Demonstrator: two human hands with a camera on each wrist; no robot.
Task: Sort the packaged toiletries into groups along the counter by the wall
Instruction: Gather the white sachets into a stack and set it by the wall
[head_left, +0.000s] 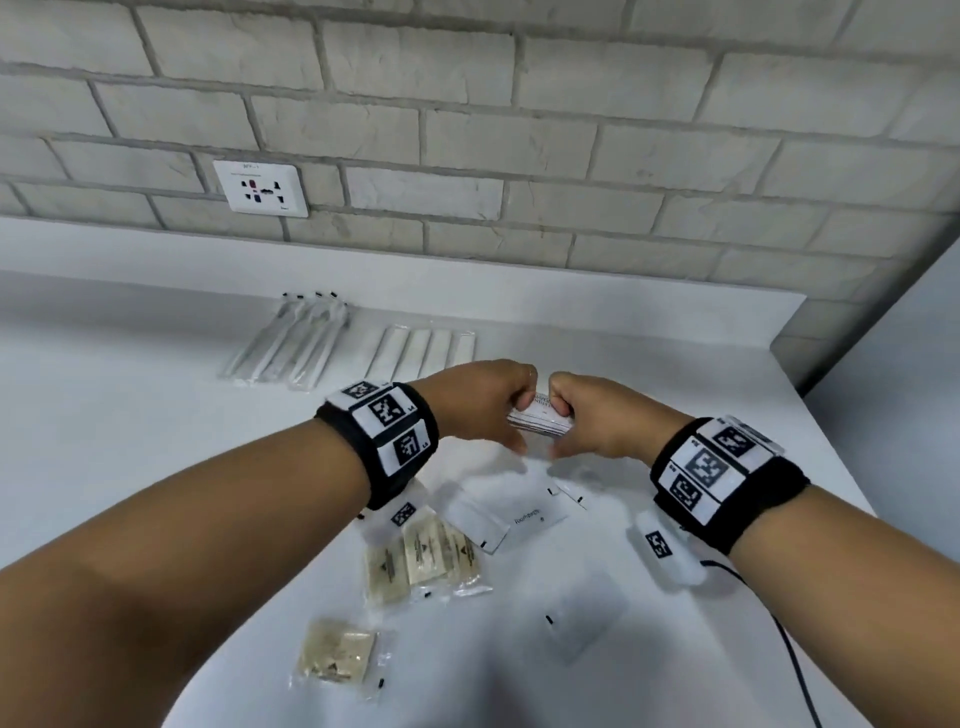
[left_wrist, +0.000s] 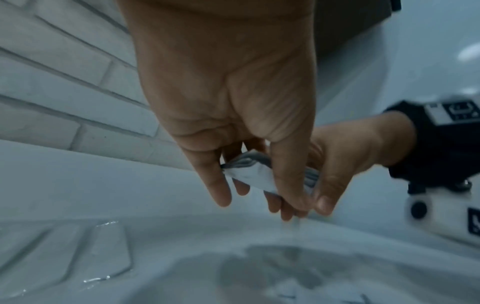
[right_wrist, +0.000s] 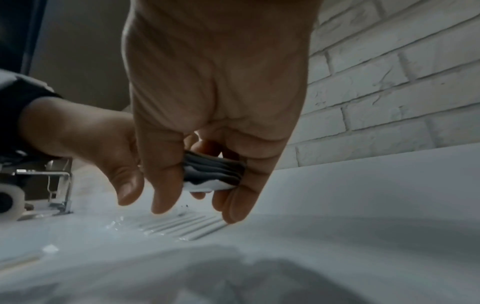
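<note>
Both hands clamp one stack of sachets (head_left: 540, 422), left hand (head_left: 475, 402) and right hand (head_left: 597, 415) at opposite ends, long axis along the wall, above the desk (head_left: 675, 364).

Both hands (right_wrist: 215, 115) pinch a stack of sachets (right_wrist: 215, 174) above the counter (right_wrist: 363, 205).

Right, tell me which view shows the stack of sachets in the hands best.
The right wrist view: the stack shows edge-on, its layers distinct between the right hand's fingers. The left wrist view shows one end, partly behind the left hand's fingers. The head view shows only its top between both hands.
</note>
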